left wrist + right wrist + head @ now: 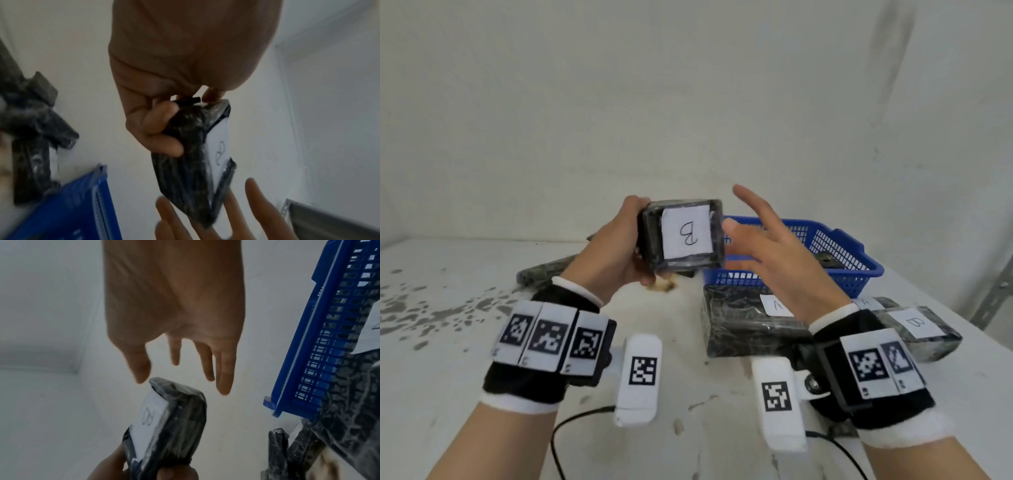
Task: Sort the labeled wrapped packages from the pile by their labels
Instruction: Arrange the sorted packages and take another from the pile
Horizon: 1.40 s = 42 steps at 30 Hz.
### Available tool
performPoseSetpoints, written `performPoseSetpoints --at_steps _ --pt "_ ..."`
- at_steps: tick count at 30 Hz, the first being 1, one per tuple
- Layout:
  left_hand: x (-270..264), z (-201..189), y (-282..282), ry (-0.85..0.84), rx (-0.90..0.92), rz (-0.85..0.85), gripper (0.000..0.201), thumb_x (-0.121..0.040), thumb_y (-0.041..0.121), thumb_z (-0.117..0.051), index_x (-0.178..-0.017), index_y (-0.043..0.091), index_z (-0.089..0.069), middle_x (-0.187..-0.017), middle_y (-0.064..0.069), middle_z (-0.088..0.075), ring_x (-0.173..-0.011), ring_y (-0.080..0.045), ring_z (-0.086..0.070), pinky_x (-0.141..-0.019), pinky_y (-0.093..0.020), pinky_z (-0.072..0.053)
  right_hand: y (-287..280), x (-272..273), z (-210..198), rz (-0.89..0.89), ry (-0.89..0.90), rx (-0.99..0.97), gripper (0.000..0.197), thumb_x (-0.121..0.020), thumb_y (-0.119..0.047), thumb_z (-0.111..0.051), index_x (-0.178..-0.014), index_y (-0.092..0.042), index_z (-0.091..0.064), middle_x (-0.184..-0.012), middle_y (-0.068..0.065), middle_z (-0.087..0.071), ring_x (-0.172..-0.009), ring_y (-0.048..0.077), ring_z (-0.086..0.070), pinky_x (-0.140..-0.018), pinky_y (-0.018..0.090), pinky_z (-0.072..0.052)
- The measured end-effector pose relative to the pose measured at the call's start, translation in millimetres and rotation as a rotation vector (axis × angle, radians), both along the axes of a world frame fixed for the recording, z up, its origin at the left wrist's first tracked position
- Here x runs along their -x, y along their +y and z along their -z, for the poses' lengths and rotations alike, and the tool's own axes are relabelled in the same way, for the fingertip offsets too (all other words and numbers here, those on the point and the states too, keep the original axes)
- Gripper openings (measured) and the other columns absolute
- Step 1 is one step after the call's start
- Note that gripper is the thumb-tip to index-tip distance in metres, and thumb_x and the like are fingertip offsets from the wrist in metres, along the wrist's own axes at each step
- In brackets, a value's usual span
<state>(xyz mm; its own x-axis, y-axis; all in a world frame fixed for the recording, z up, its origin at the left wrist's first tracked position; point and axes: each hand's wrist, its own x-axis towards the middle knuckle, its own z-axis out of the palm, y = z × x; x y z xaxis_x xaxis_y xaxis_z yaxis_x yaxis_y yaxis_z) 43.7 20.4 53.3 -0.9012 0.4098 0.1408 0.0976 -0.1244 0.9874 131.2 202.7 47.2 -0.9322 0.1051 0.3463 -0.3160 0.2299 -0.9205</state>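
- The B package (683,236), dark film-wrapped with a white label, is held up above the bench (465,342) in the left hand (616,246), its fingers curled round it.
- The right hand (763,253) hovers beside it, fingers spread wide, holding nothing.
- Sorting looks partly done: an A package (743,322) and another B package (924,329) lie near the blue basket (859,270); more wrapped packages (544,270) wait behind.

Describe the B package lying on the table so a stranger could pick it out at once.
Start at the blue basket on the white table. Nearer than it, at the right edge, lies the black wrapped package. Its label reads B; the neighbours' read A, and the other B is held up in the hands.
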Motion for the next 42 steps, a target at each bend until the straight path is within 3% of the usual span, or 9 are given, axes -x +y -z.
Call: performPoseSetpoints --at_steps 6,10,14,16,20,24,28,33,42 --pt "-29 16 9 -0.047 -0.095 0.218 0.067 -0.093 0.06 -0.033 -0.124 0.007 -0.058 -0.088 -0.021 -0.062 -0.054 -0.026 -0.053 -0.039 -0.023 -0.04 3 -26 6 -0.11 0.005 0.065 0.063 -0.084 -0.02 -0.066 -0.142 -0.037 -0.047 -0.116 0.011 -0.074 -0.11 0.029 -0.07 -0.101 0.05 -0.052" --pt "-37 31 13 0.054 -0.225 0.186 0.067 -0.08 0.029 -0.061 -0.142 0.022 -0.039 -0.08 -0.008 -0.071 -0.06 -0.024 -0.064 -0.055 -0.029 -0.055 6 -25 14 -0.077 0.037 0.158 0.063 -0.086 -0.024 -0.068 -0.144 -0.03 -0.045 -0.121 0.014 -0.071 -0.111 0.034 -0.069 -0.098 0.057 -0.052" --pt "-38 40 17 0.13 -0.249 0.102 0.068 -0.078 0.027 -0.064 -0.142 0.024 -0.042 -0.083 -0.005 -0.074 -0.061 -0.023 -0.067 -0.061 -0.029 -0.057 11 -19 27 -0.119 0.018 0.137 0.091 -0.076 -0.023 -0.084 -0.151 -0.038 -0.035 -0.126 0.016 -0.069 -0.118 0.035 -0.065 -0.107 0.057 -0.045" --pt "-35 41 13 0.142 -0.218 0.131 0.07 -0.081 0.03 -0.066 -0.145 0.027 -0.038 -0.085 -0.007 -0.074 -0.066 -0.025 -0.068 -0.065 -0.032 -0.056 11 -16 31 -0.109 0.036 0.172 0.092 -0.075 -0.024 -0.079 -0.153 -0.036 -0.031 -0.125 0.013 -0.07 -0.117 0.033 -0.066 -0.107 0.054 -0.046" --pt "-29 45 7 0.132 -0.161 0.154 0.073 -0.081 0.022 -0.063 -0.147 0.03 -0.033 -0.092 -0.007 -0.074 -0.07 -0.028 -0.069 -0.066 -0.033 -0.056 8 -15 36 -0.071 0.079 0.159 0.08 -0.082 -0.025 -0.067 -0.153 -0.034 -0.032 -0.119 0.003 -0.073 -0.111 0.028 -0.07 -0.092 0.043 -0.057" --pt "-31 50 6 0.13 -0.151 0.154 0.067 -0.079 0.021 -0.061 -0.143 0.027 -0.041 -0.095 -0.009 -0.074 -0.07 -0.028 -0.069 -0.064 -0.031 -0.056 7 -18 39 -0.065 0.038 0.101 0.083 -0.081 -0.023 -0.07 -0.153 -0.037 -0.032 -0.116 0.01 -0.074 -0.093 0.033 -0.074 -0.075 0.039 -0.061" --pt "-35 52 7 0.178 -0.124 0.115 0.069 -0.079 0.019 -0.063 -0.143 0.026 -0.038 -0.105 -0.015 -0.071 -0.075 -0.03 -0.07 -0.069 -0.034 -0.057 8 -19 41 -0.034 0.051 0.086 0.071 -0.091 -0.008 -0.065 -0.146 -0.042 -0.036 -0.097 0.008 -0.076 -0.072 0.025 -0.07 -0.058 0.031 -0.055" --pt "-42 53 8 0.269 -0.084 0.064 0.067 -0.092 0.01 -0.062 -0.15 0.024 -0.031 -0.118 -0.018 -0.065 -0.079 -0.032 -0.071 -0.075 -0.036 -0.058 6 -17 43 -0.031 0.071 0.111 0.069 -0.092 -0.006 -0.065 -0.145 -0.041 -0.04 -0.097 0.011 -0.074 -0.072 0.027 -0.06 -0.062 0.029 -0.054" --pt "-46 51 6 0.325 -0.069 0.031 0.066 -0.092 0.017 -0.064 -0.15 0.022 -0.032 -0.118 -0.015 -0.065 -0.08 -0.026 -0.07 -0.073 -0.032 -0.057 -6 -18 44 0.017 0.105 0.118 0.079 -0.086 -0.02 -0.071 -0.153 -0.036 -0.033 -0.097 0.008 -0.074 -0.065 0.016 -0.06 -0.063 0.03 -0.053"
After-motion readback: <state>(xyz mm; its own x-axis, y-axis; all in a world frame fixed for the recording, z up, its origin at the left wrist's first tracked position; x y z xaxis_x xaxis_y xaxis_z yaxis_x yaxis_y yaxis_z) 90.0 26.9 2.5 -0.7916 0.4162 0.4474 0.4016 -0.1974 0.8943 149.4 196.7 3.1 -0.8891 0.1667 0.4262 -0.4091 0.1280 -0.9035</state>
